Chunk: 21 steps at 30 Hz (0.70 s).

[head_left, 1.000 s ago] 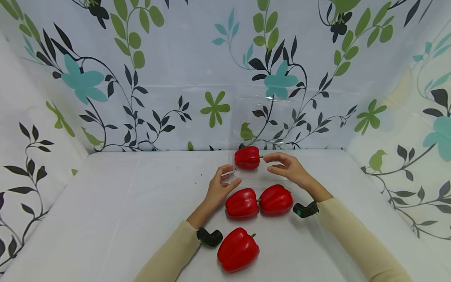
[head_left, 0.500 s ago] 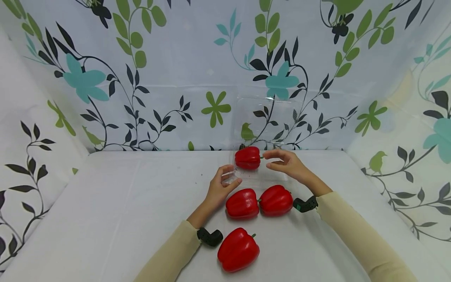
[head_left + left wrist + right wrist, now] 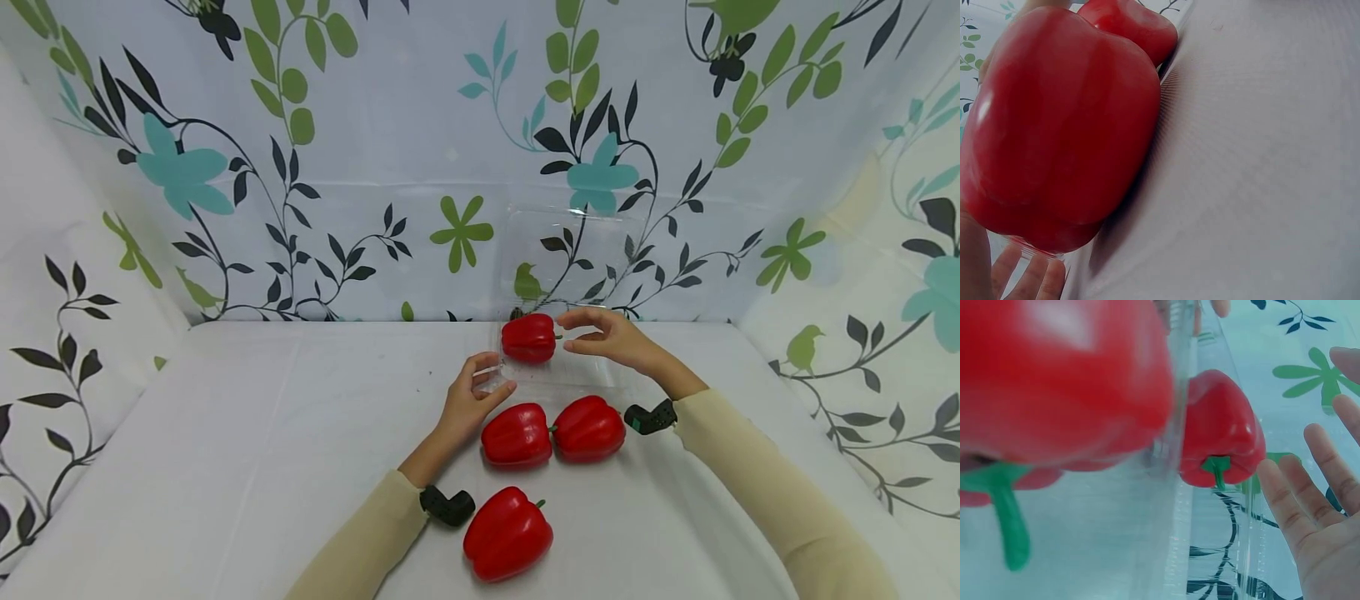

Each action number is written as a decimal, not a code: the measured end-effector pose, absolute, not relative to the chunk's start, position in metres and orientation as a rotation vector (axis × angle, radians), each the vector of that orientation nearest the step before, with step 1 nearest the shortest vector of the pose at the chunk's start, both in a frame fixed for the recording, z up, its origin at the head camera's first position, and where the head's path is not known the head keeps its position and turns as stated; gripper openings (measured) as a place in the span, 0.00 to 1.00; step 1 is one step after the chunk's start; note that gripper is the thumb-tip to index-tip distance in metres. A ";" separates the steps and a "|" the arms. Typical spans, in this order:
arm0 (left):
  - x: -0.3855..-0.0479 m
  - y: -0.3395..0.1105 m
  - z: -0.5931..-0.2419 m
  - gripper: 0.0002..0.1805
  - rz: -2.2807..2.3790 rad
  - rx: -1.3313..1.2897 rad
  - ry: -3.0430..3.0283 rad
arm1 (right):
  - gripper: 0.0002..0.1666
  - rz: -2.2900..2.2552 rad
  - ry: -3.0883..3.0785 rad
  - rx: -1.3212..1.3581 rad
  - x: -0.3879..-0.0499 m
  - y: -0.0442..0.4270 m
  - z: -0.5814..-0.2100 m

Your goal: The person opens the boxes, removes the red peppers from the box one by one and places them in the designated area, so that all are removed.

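Note:
A red bell pepper [image 3: 528, 338] lies inside a clear plastic container [image 3: 558, 374], its green stem pointing right. At the container's front left corner, my left hand [image 3: 467, 396] holds the wall, fingers on the left side and thumb towards the front. My right hand [image 3: 611, 337] hovers just right of that pepper's stem, fingers spread and loosely bent, with nothing in them. In the right wrist view the pepper [image 3: 1225, 419] sits beyond the container's front wall, apart from my right fingertips [image 3: 1275, 481].
Two more red bell peppers, a left one [image 3: 516, 435] and a right one [image 3: 588, 428], lie side by side before the container. Another bell pepper [image 3: 507, 533] lies nearer, by my left wrist. The raised clear lid [image 3: 570, 250] stands against the patterned cloth [image 3: 360, 150] behind.
My right hand has risen slightly beside the pepper in the container. My left hand keeps its place at the corner, and the peppers lie where they were.

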State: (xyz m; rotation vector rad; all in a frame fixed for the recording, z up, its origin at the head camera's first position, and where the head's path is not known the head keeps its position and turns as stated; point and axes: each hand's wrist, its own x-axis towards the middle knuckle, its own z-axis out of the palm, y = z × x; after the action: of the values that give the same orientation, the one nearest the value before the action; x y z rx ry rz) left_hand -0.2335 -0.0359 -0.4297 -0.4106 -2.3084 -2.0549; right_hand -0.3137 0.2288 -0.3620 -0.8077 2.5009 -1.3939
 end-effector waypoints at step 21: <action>-0.232 -0.036 -0.428 0.31 -2.045 -0.411 -2.325 | 0.32 -1.213 2.507 -0.742 -0.335 0.223 -0.359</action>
State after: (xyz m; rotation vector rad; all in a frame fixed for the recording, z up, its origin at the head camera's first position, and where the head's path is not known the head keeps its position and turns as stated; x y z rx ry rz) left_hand -0.2324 -0.0365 -0.4282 -0.4105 -2.3251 -2.0453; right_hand -0.3349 0.2230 -0.3589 -0.7416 2.5071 -1.2126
